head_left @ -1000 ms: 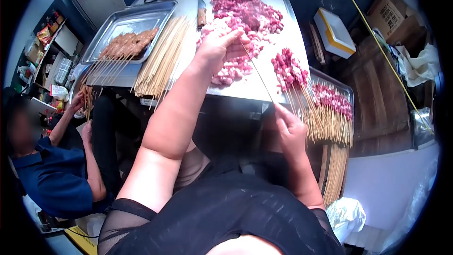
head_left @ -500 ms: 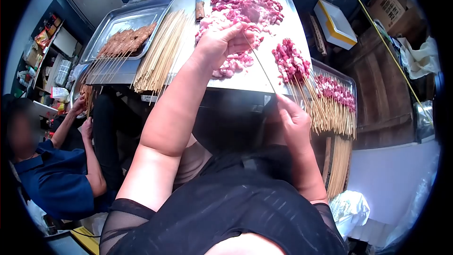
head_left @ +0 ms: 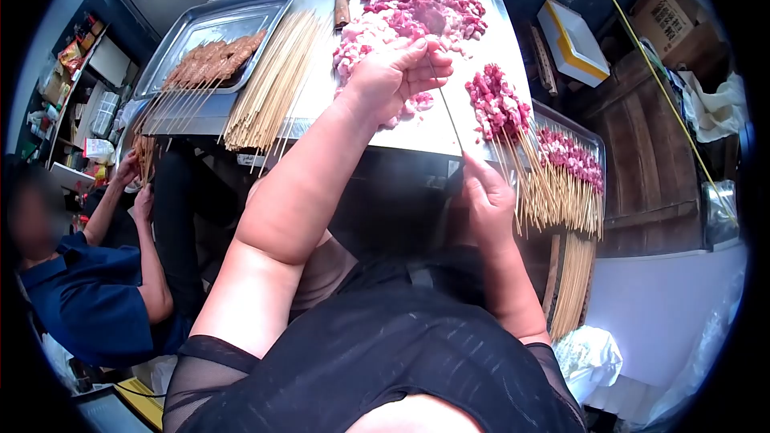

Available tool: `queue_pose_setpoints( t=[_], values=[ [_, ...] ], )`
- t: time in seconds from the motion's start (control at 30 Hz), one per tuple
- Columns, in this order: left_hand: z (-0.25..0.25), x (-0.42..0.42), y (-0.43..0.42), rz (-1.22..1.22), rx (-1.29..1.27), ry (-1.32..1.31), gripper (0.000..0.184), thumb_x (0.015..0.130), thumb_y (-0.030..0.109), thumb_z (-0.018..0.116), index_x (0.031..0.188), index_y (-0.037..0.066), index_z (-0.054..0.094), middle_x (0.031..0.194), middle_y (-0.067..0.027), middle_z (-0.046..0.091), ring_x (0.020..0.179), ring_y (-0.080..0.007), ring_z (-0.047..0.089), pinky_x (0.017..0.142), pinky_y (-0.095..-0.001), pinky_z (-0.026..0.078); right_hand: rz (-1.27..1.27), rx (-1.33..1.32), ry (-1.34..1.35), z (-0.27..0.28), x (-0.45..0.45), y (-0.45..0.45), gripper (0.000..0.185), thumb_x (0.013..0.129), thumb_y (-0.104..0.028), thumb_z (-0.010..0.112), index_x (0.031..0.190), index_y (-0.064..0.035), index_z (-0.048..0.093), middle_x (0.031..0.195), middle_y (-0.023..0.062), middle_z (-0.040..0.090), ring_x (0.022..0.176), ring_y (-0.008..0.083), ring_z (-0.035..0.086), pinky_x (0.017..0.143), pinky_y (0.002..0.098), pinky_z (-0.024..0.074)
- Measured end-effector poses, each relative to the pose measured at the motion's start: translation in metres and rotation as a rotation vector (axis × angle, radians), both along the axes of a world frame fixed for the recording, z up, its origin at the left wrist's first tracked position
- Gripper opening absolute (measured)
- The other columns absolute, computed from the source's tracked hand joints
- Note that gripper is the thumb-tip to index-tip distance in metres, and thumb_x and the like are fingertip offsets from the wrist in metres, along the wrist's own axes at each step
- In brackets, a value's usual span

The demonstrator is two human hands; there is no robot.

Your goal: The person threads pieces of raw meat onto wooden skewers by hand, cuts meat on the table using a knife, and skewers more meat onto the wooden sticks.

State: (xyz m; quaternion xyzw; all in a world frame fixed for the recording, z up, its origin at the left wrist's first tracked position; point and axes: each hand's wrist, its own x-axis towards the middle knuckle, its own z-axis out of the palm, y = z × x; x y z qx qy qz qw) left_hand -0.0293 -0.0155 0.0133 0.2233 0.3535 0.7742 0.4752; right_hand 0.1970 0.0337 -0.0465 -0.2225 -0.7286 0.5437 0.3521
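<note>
My right hand [head_left: 489,196], just off the table's front edge, pinches the lower end of a thin bamboo skewer [head_left: 451,116]. The skewer slants up to my left hand [head_left: 393,76], turned palm up over the table with its fingers curled around the skewer's upper end. Whether a bit of meat sits in those fingers is hidden. Behind and beside my left hand lies a heap of raw cut meat [head_left: 425,0], red with pale fatty pieces. To the right, a pile of skewers loaded with raw meat [head_left: 497,100] rests at the table edge, handles toward me.
A steel tray [head_left: 581,132] holds more meat skewers. Bare skewers lie in bundles on the table [head_left: 277,72] and lower right [head_left: 573,289]. At left are a knife [head_left: 342,12] and a tray [head_left: 216,12] with brown meat skewers. A co-worker [head_left: 96,289] in blue handles skewers.
My left hand has shifted right and slightly toward me, its fingers more curled. My right hand has moved slightly up and left, and the skewer between them stands steeper and looks shorter.
</note>
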Motion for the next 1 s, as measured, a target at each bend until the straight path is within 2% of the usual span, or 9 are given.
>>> queue_pose_setpoints(
  t=[0.03, 0.17, 0.23, 0.4, 0.77, 0.83, 0.87, 0.93, 1.0],
  values=[
    [0.0, -0.001, 0.0, 0.001, -0.002, -0.002, 0.021, 0.094, 0.017, 0.048, 0.105, 0.001, 0.054, 0.098, -0.0136, 0.063, 0.093, -0.0228, 0.063, 0.083, -0.0356, 0.052, 0.022, -0.09, 0.02, -0.001, 0.0, 0.001, 0.025, 0.087, -0.003, 0.058, 0.112, -0.0021, 0.062, 0.074, -0.0029, 0.057, 0.059, 0.0027, 0.045, 0.053, 0.0171, 0.0381],
    [0.007, 0.001, 0.002, 0.047, -0.033, 0.107, 0.02, 0.091, 0.016, 0.054, 0.105, 0.001, 0.054, 0.098, -0.0111, 0.063, 0.092, -0.0193, 0.062, 0.081, -0.0331, 0.053, 0.013, -0.105, 0.013, 0.002, 0.001, 0.001, 0.025, 0.088, -0.004, 0.057, 0.113, -0.0022, 0.062, 0.072, -0.0034, 0.055, 0.058, 0.0025, 0.045, 0.051, 0.0167, 0.0374],
    [0.01, 0.003, 0.002, 0.141, -0.009, 0.109, 0.024, 0.092, 0.014, 0.052, 0.112, 0.001, 0.052, 0.104, -0.0141, 0.061, 0.097, -0.0225, 0.061, 0.086, -0.0355, 0.052, 0.013, -0.099, 0.006, 0.001, 0.002, 0.002, 0.025, 0.088, -0.004, 0.057, 0.113, -0.0023, 0.062, 0.072, -0.0034, 0.055, 0.058, 0.0023, 0.044, 0.051, 0.0166, 0.0372],
    [0.006, 0.0, 0.005, 0.172, -0.073, 0.075, 0.022, 0.095, 0.017, 0.045, 0.108, 0.001, 0.053, 0.102, -0.016, 0.062, 0.094, -0.0246, 0.062, 0.086, -0.038, 0.052, 0.021, -0.165, -0.011, -0.008, 0.006, 0.001, 0.025, 0.088, -0.004, 0.057, 0.113, -0.0024, 0.062, 0.072, -0.0036, 0.055, 0.057, 0.0018, 0.044, 0.05, 0.0163, 0.0365],
    [0.002, 0.006, 0.009, 0.165, -0.06, -0.036, 0.02, 0.096, 0.014, 0.04, 0.105, 0.0, 0.05, 0.104, -0.0201, 0.061, 0.098, -0.0296, 0.061, 0.087, -0.043, 0.052, -0.021, 0.053, -0.044, -0.005, 0.0, 0.002, 0.023, 0.089, -0.005, 0.056, 0.111, -0.0022, 0.062, 0.072, -0.0037, 0.055, 0.057, 0.0017, 0.044, 0.05, 0.0163, 0.0362],
    [0.002, 0.004, 0.007, 0.127, -0.041, -0.036, 0.02, 0.096, 0.013, 0.039, 0.105, -0.001, 0.051, 0.104, -0.0211, 0.061, 0.1, -0.0306, 0.061, 0.087, -0.043, 0.052, 0.054, -0.084, -0.05, -0.006, 0.0, 0.003, 0.025, 0.089, -0.007, 0.055, 0.113, 0.0002, 0.06, 0.08, -0.0011, 0.056, 0.066, 0.0028, 0.048, 0.059, 0.015, 0.0379],
    [0.002, 0.005, 0.007, 0.116, -0.038, -0.039, 0.02, 0.096, 0.013, 0.039, 0.104, -0.001, 0.051, 0.104, -0.0216, 0.061, 0.1, -0.0308, 0.06, 0.087, -0.0432, 0.052, 0.054, -0.084, -0.051, -0.008, 0.0, 0.002, 0.025, 0.089, -0.007, 0.055, 0.113, 0.0002, 0.06, 0.08, -0.0011, 0.056, 0.066, 0.0028, 0.048, 0.059, 0.015, 0.0379],
    [0.002, 0.005, 0.007, 0.105, -0.035, -0.043, 0.02, 0.096, 0.012, 0.038, 0.104, -0.001, 0.051, 0.104, -0.022, 0.061, 0.101, -0.0311, 0.06, 0.087, -0.0434, 0.052, 0.146, -0.331, 0.056, -0.01, -0.002, 0.002, 0.025, 0.089, -0.004, 0.055, 0.114, -0.0003, 0.059, 0.072, -0.003, 0.054, 0.057, 0.0025, 0.044, 0.051, 0.0152, 0.0363],
    [0.003, 0.006, 0.006, 0.089, -0.04, -0.035, 0.02, 0.096, 0.012, 0.037, 0.105, 0.0, 0.051, 0.104, -0.0219, 0.061, 0.102, -0.0317, 0.06, 0.088, -0.0434, 0.051, 0.175, -0.445, 0.057, -0.001, 0.0, -0.001, 0.026, 0.089, -0.004, 0.054, 0.115, 0.0001, 0.058, 0.071, -0.003, 0.053, 0.056, 0.0023, 0.043, 0.05, 0.015, 0.0352]
  ],
)
